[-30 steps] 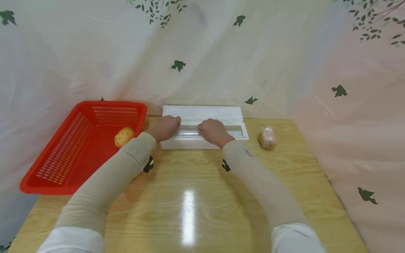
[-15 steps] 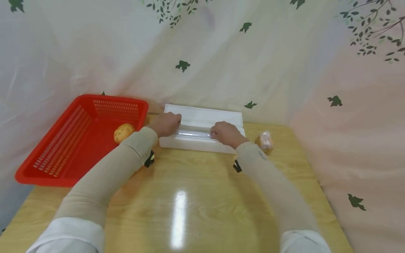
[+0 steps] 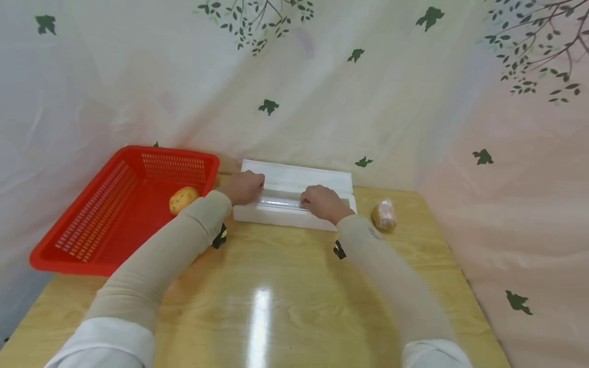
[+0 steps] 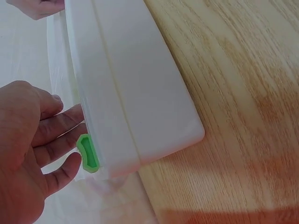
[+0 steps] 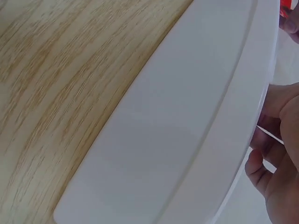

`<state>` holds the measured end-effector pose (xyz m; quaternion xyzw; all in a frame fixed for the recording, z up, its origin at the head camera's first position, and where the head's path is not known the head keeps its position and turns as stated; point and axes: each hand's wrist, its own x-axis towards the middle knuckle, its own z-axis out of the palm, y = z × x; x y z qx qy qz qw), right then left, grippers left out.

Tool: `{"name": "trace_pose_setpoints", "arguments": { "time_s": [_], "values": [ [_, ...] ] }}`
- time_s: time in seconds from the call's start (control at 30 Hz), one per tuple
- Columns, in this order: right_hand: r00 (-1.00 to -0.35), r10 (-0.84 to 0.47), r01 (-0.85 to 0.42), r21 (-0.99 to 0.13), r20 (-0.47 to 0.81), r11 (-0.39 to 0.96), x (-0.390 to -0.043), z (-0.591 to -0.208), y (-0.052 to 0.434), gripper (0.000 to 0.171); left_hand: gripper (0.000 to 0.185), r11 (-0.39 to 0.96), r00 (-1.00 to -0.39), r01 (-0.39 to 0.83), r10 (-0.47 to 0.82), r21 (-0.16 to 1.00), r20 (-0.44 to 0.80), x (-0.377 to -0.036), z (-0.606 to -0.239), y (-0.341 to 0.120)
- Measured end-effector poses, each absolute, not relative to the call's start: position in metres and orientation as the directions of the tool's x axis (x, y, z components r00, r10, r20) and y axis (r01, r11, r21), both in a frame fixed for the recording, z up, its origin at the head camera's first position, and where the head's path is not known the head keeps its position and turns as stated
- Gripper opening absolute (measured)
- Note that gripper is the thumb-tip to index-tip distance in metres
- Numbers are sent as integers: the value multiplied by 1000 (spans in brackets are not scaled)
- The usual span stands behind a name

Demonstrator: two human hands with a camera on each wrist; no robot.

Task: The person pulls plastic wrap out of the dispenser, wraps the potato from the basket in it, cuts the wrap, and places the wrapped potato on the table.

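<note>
A long white cling film dispenser (image 3: 299,175) stands at the back of the table with its lid raised. A shiny roll of cling film (image 3: 281,203) lies inside. My left hand (image 3: 244,187) is at the dispenser's left end, thumb and fingers bent together at the edge of the film. A green slider (image 4: 88,154) sits beside those fingers in the left wrist view. Farther right, my right hand (image 3: 324,203) pinches at the film over the opening. The clear film is hard to make out, and the dispenser's wall partly hides the right fingertips.
On the left a red basket (image 3: 43,260) overhangs the wooden table (image 3: 294,291) and holds a potato (image 3: 183,199). Right of the dispenser lies a brownish, potato-like lump wrapped in clear film (image 3: 384,214). A patterned curtain (image 3: 313,122) hangs close behind.
My right hand has slid rightward along the dispenser, away from the left hand, then slightly back. The left hand stays at the left end. The head view has tilted a little.
</note>
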<state>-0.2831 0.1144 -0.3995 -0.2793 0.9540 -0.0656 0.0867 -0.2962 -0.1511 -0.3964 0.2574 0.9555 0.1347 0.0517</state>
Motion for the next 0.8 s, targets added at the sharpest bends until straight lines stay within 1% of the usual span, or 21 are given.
{"name": "trace_pose_setpoints", "arguments": {
  "time_s": [0.07, 0.13, 0.23, 0.37, 0.47, 0.5, 0.53, 0.63, 0.7, 0.73, 0.8],
  "values": [
    [-815, -564, -551, -126, -135, 825, -281, -403, 110, 15, 16, 828, -860, 478, 509, 293, -36, -296, -401, -152],
    [-802, -582, -581, -52, -136, 812, -278, -406, 107, 11, 16, 825, -860, 470, 508, 313, -48, -295, -404, -152],
    [-804, -584, -592, 65, -111, 803, -275, -410, 104, 7, 15, 827, -864, 460, 501, 322, -51, -292, -407, -151],
    [-814, -578, -576, 193, -56, 794, -276, -412, 103, 11, 15, 834, -865, 456, 498, 310, -66, -286, -408, -149],
    [-807, -588, -581, 236, -44, 779, -278, -412, 105, 13, 15, 837, -865, 450, 495, 310, -79, -283, -409, -148],
    [-806, -590, -585, 222, -49, 781, -279, -411, 106, 12, 15, 839, -868, 447, 491, 310, -78, -283, -410, -148],
    [-811, -582, -583, 180, -63, 792, -279, -411, 108, 11, 15, 839, -869, 444, 489, 315, -76, -283, -411, -149],
    [-833, -544, -547, 9, -106, 837, -277, -406, 115, 15, 14, 830, -866, 460, 497, 316, -45, -285, -412, -151],
    [-844, -521, -513, -89, -125, 853, -275, -402, 120, 20, 13, 826, -863, 480, 505, 297, -10, -287, -412, -152],
    [-846, -518, -506, -115, -126, 855, -274, -400, 122, 20, 13, 823, -860, 490, 510, 287, 7, -289, -411, -153],
    [-838, -533, -525, -95, -115, 846, -273, -398, 126, 15, 12, 821, -856, 505, 515, 267, 37, -291, -410, -154]
  ]
}}
